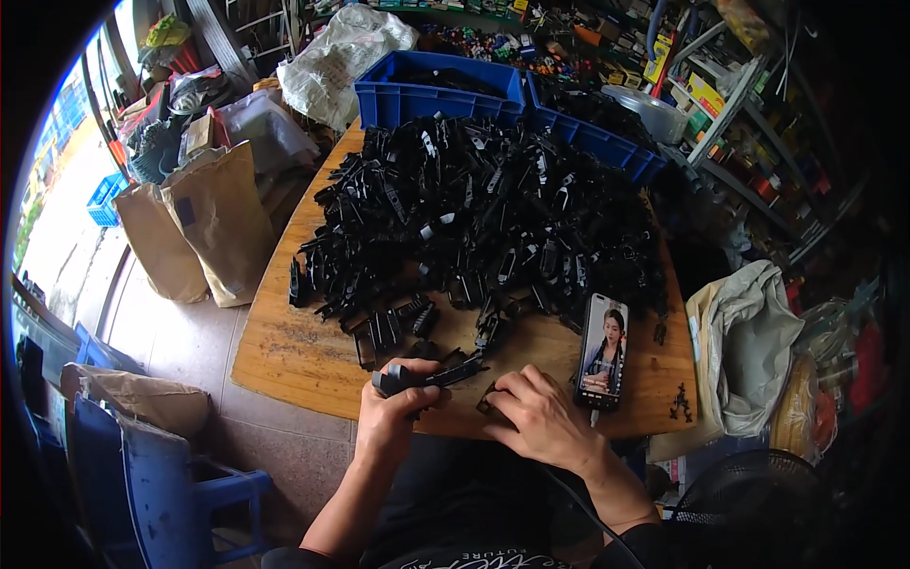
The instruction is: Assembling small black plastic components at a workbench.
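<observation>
Left hand (391, 410) at lower centre – fingers clamped round a black plastic part (428, 376). Right hand (538, 417) beside it, fingers curled on a small black piece (487, 402) on the wooden worktop (284, 356) – phone (603, 351) just right.

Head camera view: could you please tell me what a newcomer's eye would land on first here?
First, the big heap of black plastic parts covering the far half of the wooden table, with blue bins behind it. Next, the lit phone lying at the table's near right edge. Just left of it, the left hand grips one black part while the right hand rests on another.
</observation>
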Tool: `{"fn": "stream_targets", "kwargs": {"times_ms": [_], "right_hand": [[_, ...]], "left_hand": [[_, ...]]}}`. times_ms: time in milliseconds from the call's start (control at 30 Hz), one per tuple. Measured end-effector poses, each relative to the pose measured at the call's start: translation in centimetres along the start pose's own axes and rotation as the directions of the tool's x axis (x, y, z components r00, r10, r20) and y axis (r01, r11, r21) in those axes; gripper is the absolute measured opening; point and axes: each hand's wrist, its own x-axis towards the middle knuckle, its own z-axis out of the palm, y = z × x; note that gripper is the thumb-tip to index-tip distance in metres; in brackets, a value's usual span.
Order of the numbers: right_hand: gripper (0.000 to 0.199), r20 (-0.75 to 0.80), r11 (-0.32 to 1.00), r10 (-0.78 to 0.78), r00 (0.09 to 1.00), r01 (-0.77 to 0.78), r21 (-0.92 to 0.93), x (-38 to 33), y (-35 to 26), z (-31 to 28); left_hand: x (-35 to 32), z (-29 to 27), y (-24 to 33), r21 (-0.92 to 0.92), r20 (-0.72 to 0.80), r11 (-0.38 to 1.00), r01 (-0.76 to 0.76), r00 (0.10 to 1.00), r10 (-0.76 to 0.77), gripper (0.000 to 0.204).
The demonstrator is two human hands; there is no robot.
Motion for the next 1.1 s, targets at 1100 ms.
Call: {"fn": "stream_targets", "kwargs": {"times_ms": [1100], "right_hand": [[0.017,-0.201,0.837,0.409,0.890,-0.279,0.470,1.5,0.1,0.3]], "left_hand": [[-0.5,1.3,-1.4,0.131,0.067,0.991,-0.008,0.998,-0.001,0.034]]}}
